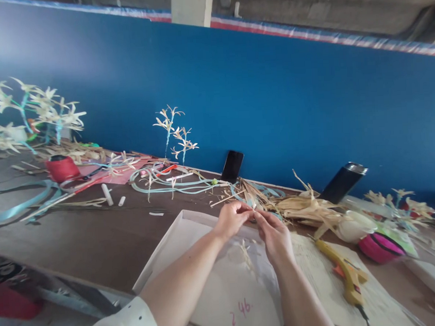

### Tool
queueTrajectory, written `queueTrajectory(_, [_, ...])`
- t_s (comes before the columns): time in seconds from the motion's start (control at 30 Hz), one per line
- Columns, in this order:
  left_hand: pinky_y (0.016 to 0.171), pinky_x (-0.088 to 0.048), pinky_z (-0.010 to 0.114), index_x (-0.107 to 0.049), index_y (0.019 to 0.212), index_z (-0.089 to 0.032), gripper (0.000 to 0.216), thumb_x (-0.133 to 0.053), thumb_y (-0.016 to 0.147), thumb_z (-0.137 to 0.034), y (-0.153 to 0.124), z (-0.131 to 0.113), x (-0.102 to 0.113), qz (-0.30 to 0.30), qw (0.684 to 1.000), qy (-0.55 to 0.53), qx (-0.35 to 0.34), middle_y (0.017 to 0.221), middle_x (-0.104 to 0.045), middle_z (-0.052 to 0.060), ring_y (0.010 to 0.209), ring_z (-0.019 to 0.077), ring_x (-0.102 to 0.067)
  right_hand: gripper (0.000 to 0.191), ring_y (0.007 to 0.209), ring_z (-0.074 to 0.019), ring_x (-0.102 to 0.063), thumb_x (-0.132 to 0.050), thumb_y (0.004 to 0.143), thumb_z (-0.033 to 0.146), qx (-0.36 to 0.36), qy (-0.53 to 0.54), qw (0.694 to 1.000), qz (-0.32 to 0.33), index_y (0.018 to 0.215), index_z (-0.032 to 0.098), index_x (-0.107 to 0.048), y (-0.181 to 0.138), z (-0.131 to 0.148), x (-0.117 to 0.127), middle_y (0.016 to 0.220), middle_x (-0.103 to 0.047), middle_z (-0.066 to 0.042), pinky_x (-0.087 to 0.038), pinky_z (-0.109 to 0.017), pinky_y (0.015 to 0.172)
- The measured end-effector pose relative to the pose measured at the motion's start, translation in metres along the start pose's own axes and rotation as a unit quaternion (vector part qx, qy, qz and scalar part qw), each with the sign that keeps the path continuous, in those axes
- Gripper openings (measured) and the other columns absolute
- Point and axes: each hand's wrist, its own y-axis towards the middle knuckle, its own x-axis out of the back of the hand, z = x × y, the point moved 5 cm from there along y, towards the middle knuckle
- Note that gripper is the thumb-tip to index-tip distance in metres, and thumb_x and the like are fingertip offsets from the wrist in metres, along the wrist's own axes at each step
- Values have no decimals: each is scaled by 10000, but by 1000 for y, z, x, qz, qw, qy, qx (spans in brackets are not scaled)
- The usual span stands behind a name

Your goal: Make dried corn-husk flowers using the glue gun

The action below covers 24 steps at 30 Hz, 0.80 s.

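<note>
My left hand (231, 221) and my right hand (275, 235) meet fingertip to fingertip above the far edge of a shallow white box lid (210, 299). Both are closed in a pinch. A tiny pale bit shows between the fingertips, too small to name. A few pale slivers (246, 254) lie on the lid below my hands, near handwritten red marks. Dry corn husks (300, 207) are heaped just beyond and to the right of my right hand.
A yellow glue gun (341, 268) lies on paper at right, near a pink round item (380, 247). A black bottle (344, 181) and a phone (232, 165) lean against the blue partition (272, 97). Husk-like flowers (168, 124), a red spool (61, 168) and blue ribbon (23, 205) stand leftward.
</note>
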Motion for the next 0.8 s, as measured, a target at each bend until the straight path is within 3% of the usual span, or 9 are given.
queueTrajectory(0.13, [618,-518,249,-643,765,-125,302,-701,640,-393,-1,-1,0,17,999,27,-7,656,-640,29,637,149,-616,305,416,-52,-288,-740,631,419,10,36,999,2,782,166,-661,1,0,2,486,-449,58,-183,-205,393])
queueTrajectory(0.27, [611,-513,251,-639,772,-124,274,-682,665,-373,1,3,-2,41,998,36,-10,648,-646,32,619,150,-620,268,431,-53,-288,-757,615,374,-28,102,994,14,703,169,-609,0,-2,1,491,-422,61,-196,-195,394])
queueTrajectory(0.57, [631,-525,272,-630,789,-114,288,-687,669,-369,-1,1,-8,64,998,13,1,667,-648,44,657,165,-632,258,441,-46,-318,-750,627,331,-64,169,983,4,671,169,-554,-3,1,-3,513,-405,68,-222,-157,383])
queueTrajectory(0.7, [609,-523,261,-621,736,-114,265,-717,640,-341,1,-1,-5,52,998,-20,11,612,-626,19,588,130,-604,282,420,-35,-306,-763,586,350,-14,183,980,-83,647,173,-552,6,6,19,576,-489,61,-183,-169,361])
queueTrajectory(0.8, [599,-524,257,-608,712,-117,244,-718,642,-323,4,-1,1,17,999,-47,20,603,-617,8,581,120,-595,264,467,-77,-436,-750,600,378,47,35,986,-155,734,172,-651,8,11,32,580,-570,38,-312,-200,422])
